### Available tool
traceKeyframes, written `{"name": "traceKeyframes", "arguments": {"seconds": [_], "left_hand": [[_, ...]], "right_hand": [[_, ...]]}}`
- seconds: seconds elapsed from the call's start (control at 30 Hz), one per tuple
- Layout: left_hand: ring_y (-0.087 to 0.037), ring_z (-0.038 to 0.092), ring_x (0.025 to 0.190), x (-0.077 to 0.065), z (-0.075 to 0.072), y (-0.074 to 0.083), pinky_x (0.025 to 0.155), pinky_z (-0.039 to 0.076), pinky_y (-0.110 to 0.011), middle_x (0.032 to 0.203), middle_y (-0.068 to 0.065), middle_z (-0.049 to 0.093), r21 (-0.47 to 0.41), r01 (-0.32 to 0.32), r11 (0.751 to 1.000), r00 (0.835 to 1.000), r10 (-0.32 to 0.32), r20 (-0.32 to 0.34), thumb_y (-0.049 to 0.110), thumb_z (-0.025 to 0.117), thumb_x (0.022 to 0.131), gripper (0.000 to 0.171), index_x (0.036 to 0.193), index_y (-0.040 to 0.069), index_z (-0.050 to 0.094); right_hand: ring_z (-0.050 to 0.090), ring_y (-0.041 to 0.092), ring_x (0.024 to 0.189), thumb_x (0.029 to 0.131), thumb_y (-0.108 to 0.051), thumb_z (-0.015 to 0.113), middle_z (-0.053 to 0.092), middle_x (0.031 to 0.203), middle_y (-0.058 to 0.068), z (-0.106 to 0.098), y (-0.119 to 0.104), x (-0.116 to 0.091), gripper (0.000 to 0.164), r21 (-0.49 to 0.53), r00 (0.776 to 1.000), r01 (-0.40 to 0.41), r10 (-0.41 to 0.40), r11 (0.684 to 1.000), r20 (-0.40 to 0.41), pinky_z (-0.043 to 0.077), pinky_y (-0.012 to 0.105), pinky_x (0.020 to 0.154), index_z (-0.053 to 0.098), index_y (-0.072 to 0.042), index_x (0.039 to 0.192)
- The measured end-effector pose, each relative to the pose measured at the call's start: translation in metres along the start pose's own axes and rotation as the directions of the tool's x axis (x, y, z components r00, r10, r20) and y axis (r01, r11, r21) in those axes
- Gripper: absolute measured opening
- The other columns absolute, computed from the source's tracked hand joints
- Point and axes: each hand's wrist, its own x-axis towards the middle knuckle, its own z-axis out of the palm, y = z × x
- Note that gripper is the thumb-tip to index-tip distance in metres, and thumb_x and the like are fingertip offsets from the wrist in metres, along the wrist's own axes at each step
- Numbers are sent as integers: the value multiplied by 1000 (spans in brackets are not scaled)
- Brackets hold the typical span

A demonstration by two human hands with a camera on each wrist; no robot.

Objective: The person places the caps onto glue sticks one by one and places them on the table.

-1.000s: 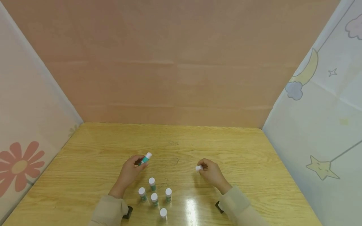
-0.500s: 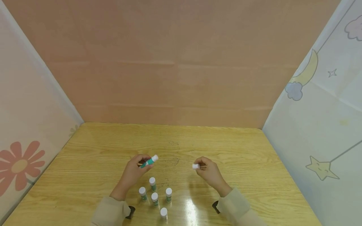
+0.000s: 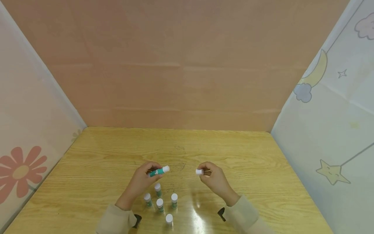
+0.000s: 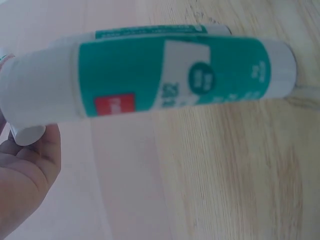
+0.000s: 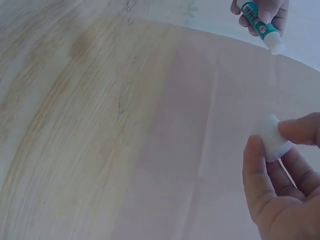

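Note:
My left hand (image 3: pixel 141 182) grips a green-and-white glue stick (image 3: pixel 157 172), tilted with its uncapped white end toward the right. In the left wrist view, the stick's white base (image 4: pixel 30 135) pokes out of the fingers. Across a short gap, my right hand (image 3: pixel 216 178) pinches a small white cap (image 3: pixel 199 172) between thumb and fingers, also seen as the cap (image 5: pixel 273 137) in the right wrist view. Both hands are above the wooden table. Below the left hand stand several capped glue sticks, among them a front one (image 3: pixel 169 219) and a rear one (image 3: pixel 158 190).
A wooden table (image 3: pixel 248 156) spans the space, with a brown backdrop (image 3: pixel 181 81) behind it. Patterned side panels border it at left (image 3: pixel 26 97) and right (image 3: pixel 330 130). A standing glue stick (image 4: pixel 140 75) fills much of the left wrist view.
My left hand has moved right with the glue stick, which now lies flatter and points rightward. My right hand has shifted slightly left with the cap, so the two are closer together.

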Motion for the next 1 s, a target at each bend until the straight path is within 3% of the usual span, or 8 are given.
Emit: {"name": "traceKeyframes", "arguments": {"seconds": [0.27, 0.53, 0.7, 1.0], "left_hand": [[-18, 50, 81, -3, 1, 6, 70, 46, -25, 94, -1, 54, -18, -69, 997, 997, 70, 42, 14, 66, 76, 24, 98, 11, 57], [-16, 51, 83, -4, 2, 9, 72, 46, -26, 94, 3, 54, -4, -149, 989, 987, 149, 66, 17, 66, 76, 25, 99, 12, 57], [-16, 49, 82, -6, 3, 14, 71, 46, -27, 93, 3, 54, -19, -148, 989, 985, 149, 87, 17, 65, 77, 23, 98, 13, 57], [-16, 48, 83, -9, 5, 20, 72, 45, -27, 93, 4, 53, -20, -150, 989, 984, 151, 99, 20, 65, 77, 23, 97, 14, 57]], "right_hand": [[52, 19, 87, 75, 11, 57, 54, 93, 6, 4, -12, -2, 21, -39, 996, 92, -92, 995, 5, 46, 26, 76, 56, -2, 91], [52, 20, 87, 75, 11, 56, 54, 94, 7, 5, -25, -5, 21, 0, 990, 141, -141, 990, 18, 46, 26, 76, 56, -1, 93], [53, 22, 87, 76, 10, 57, 54, 95, 8, 7, -29, -7, 19, 33, 981, 191, -193, 981, 35, 47, 25, 76, 55, 1, 93], [52, 22, 88, 77, 9, 57, 53, 95, 8, 11, -34, -9, 18, 77, 978, 198, -202, 977, 51, 46, 25, 77, 54, 1, 93]]}}
